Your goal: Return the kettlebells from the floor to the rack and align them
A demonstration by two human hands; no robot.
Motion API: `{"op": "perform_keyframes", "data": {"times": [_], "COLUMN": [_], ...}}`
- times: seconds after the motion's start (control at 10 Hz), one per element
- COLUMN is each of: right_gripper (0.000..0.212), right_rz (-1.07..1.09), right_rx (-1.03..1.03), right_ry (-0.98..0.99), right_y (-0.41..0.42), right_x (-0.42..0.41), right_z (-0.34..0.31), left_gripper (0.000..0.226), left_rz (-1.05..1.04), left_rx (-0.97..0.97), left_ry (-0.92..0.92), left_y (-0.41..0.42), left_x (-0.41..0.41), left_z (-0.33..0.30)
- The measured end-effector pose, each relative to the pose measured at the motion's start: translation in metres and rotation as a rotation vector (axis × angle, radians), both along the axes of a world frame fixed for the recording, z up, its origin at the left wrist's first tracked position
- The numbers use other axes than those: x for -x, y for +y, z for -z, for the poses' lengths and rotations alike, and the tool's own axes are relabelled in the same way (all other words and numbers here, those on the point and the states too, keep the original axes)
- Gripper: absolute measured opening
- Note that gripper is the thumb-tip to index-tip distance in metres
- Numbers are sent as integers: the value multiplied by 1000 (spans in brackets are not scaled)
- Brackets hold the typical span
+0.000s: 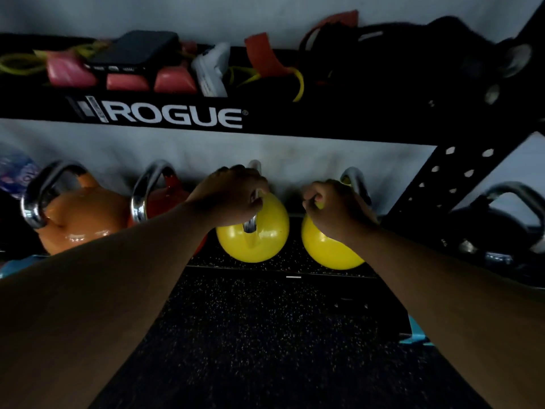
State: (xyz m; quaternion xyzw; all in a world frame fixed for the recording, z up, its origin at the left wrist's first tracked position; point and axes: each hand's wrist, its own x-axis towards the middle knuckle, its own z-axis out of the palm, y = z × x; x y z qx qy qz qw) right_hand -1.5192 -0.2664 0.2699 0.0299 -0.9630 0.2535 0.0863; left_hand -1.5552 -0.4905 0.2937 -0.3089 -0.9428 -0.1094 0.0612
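Two yellow kettlebells stand side by side on the lower shelf of the black rack (295, 270). My left hand (230, 196) is closed around the steel handle of the left yellow kettlebell (259, 240). My right hand (333, 208) grips the handle of the right yellow kettlebell (327, 252). To the left on the same shelf sit a red kettlebell (165, 199) and an orange kettlebell (82, 219), both with steel handles upright.
A black kettlebell (495, 225) sits beyond the rack's perforated upright (442, 172) at right. The upper shelf (265, 125) carries pink sandbags, a dark phone (135, 51), bands and black gear. Dark speckled rubber floor (265, 335) lies in front.
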Motion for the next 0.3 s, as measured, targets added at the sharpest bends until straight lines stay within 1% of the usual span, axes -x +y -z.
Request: {"op": "perform_keyframes", "data": {"times": [0.1, 0.2, 0.3], "right_gripper": [19, 19, 18], "right_rz": [6, -3, 36], "right_rx": [-17, -44, -46], "right_ry": [5, 53, 59], "right_y": [11, 16, 14], "right_x": [-36, -74, -135], "right_z": [-38, -83, -154], "left_gripper": [27, 28, 26], "left_rz": [-6, -7, -29], "left_rx": [67, 63, 51], "left_ry": [-27, -22, 51], "left_y": [5, 10, 8], "left_x": [-33, -68, -123], "left_z": [-38, -82, -143]}}
